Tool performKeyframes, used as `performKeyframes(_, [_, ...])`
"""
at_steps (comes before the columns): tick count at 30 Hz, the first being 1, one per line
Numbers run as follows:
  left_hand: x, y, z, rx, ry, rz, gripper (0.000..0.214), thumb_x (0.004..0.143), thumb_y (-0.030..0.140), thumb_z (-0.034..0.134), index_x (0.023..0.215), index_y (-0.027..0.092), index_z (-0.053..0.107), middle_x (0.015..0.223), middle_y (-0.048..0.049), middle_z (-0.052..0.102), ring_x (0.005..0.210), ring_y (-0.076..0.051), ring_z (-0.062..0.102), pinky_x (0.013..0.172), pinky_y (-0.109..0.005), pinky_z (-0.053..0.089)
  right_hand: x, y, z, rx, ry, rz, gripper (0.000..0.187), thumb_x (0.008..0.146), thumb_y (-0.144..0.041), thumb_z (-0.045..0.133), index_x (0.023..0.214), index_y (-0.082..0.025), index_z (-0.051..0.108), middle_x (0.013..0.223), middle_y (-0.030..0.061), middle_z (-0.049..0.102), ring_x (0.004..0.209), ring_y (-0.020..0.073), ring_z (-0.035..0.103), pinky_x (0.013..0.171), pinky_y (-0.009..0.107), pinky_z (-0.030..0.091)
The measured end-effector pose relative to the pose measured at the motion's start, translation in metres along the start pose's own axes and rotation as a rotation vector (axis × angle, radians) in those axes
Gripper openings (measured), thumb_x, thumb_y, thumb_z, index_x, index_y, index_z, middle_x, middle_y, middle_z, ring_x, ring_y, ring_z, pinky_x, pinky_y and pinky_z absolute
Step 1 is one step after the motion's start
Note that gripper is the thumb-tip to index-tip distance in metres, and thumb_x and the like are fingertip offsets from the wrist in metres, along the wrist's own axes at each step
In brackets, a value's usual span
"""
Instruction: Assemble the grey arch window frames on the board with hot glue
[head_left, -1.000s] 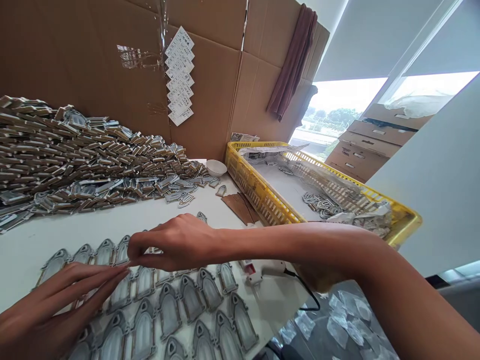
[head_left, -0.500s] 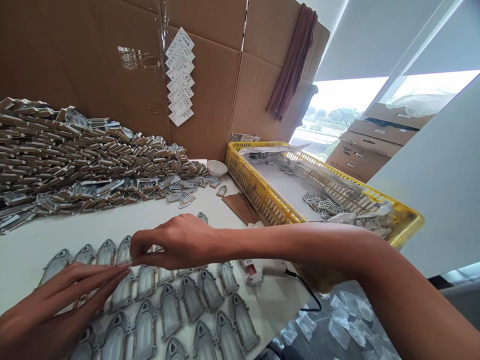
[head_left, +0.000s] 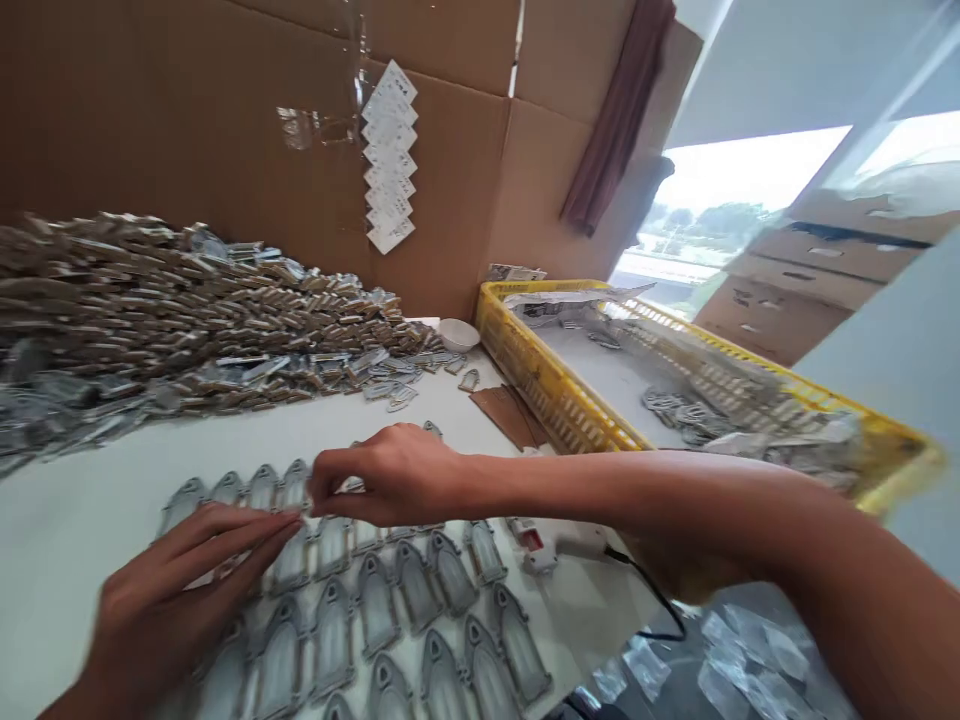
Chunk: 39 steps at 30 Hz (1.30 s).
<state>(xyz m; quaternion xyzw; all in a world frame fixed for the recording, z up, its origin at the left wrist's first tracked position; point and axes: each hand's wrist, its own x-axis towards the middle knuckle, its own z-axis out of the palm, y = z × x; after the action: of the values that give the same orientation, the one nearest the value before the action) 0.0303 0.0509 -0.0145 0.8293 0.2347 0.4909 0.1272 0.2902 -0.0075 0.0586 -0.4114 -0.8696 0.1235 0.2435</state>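
Observation:
Several grey arch-shaped window pieces (head_left: 405,590) lie in rows on the white table (head_left: 90,500). My left hand (head_left: 176,590) rests flat on the left pieces, fingers stretched out toward the right. My right hand (head_left: 390,475) reaches across from the right, thumb and fingers pinched together over a piece in the top row, just beside my left fingertips. What the pinch holds is too small to make out.
A big heap of the same pieces (head_left: 150,320) fills the back left against a cardboard wall (head_left: 225,120). A yellow basket (head_left: 540,385) with more pieces stands at right. A white glue gun (head_left: 559,540) lies by my right forearm. A small white bowl (head_left: 457,335) sits behind.
The camera has swung, so everything has shifted right in view and is blurred. Both hands stay together over the top row of pieces, much as before.

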Motion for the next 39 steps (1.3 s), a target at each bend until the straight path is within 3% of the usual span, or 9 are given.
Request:
performKeyframes(3, [0.003, 0.005, -0.007, -0.04, -0.055, 0.138, 0.027, 0.091, 0.017, 0.083, 0.112, 0.034, 0.086, 0.094, 0.0031, 0.083, 0.073, -0.016, 0.077, 0.067, -0.027, 0.062, -0.002, -0.002, 0.004, -0.001, 0.034, 0.026, 0.007, 0.103, -0.028, 0.07, 0.107, -0.023, 0.074, 0.081, -0.0022, 0.078, 0.069, 0.0129, 0.067, 0.064, 0.024, 0.037])
performKeyframes(5, [0.005, 0.009, -0.01, -0.1, -0.063, 0.144, 0.031, 0.09, 0.008, 0.083, 0.113, 0.029, 0.085, 0.092, 0.0002, 0.082, 0.075, -0.016, 0.075, 0.067, -0.027, 0.061, -0.004, -0.003, 0.007, 0.007, 0.059, 0.03, 0.006, 0.101, -0.025, 0.074, 0.106, -0.023, 0.075, 0.074, -0.0031, 0.075, 0.066, 0.0125, 0.067, 0.063, 0.023, 0.036])
performKeyframes(10, [0.004, 0.014, -0.01, -0.065, -0.083, 0.133, 0.029, 0.092, 0.007, 0.082, 0.114, 0.027, 0.083, 0.092, -0.0019, 0.081, 0.077, -0.016, 0.075, 0.068, -0.028, 0.061, -0.004, -0.003, 0.012, 0.019, 0.12, -0.001, 0.004, 0.098, -0.022, 0.076, 0.102, -0.022, 0.076, 0.069, -0.0037, 0.072, 0.058, 0.011, 0.062, 0.06, 0.023, 0.034])
performKeyframes(39, [-0.001, 0.009, -0.01, -0.116, -0.09, 0.106, 0.032, 0.092, 0.003, 0.082, 0.116, 0.024, 0.083, 0.096, -0.002, 0.078, 0.082, -0.014, 0.073, 0.072, -0.027, 0.059, -0.004, -0.002, 0.013, 0.016, 0.188, -0.056, 0.005, 0.096, -0.024, 0.077, 0.098, -0.02, 0.076, 0.057, -0.0073, 0.062, 0.053, 0.0088, 0.057, 0.057, 0.022, 0.029])
